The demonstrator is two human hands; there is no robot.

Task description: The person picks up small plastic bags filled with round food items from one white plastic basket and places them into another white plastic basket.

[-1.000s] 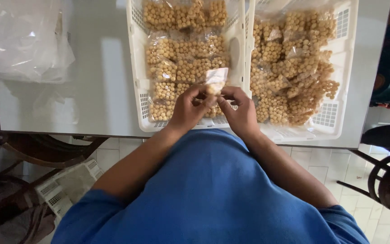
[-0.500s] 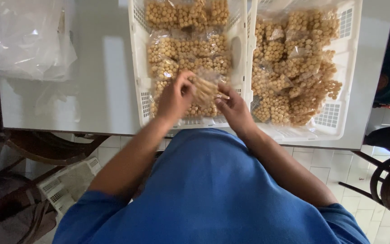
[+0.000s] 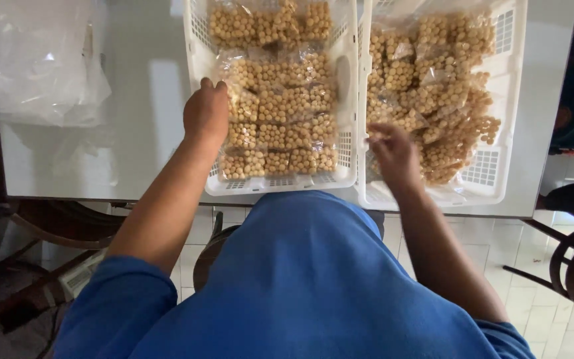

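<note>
Two white slotted plastic crates sit side by side on a pale smooth table (image 3: 147,133). The left crate (image 3: 200,60) holds clear crinkled packets (image 3: 280,106) of small round tan balls, laid in rows. The right crate (image 3: 499,166) holds a looser heap (image 3: 433,80). The left hand (image 3: 207,113) rests on the left crate's edge, fingers curled against a packet. The right hand (image 3: 393,153) hovers over the heap, blurred; its grip cannot be made out. Crumpled clear bags (image 3: 34,60) lie far left, cut off.
</note>
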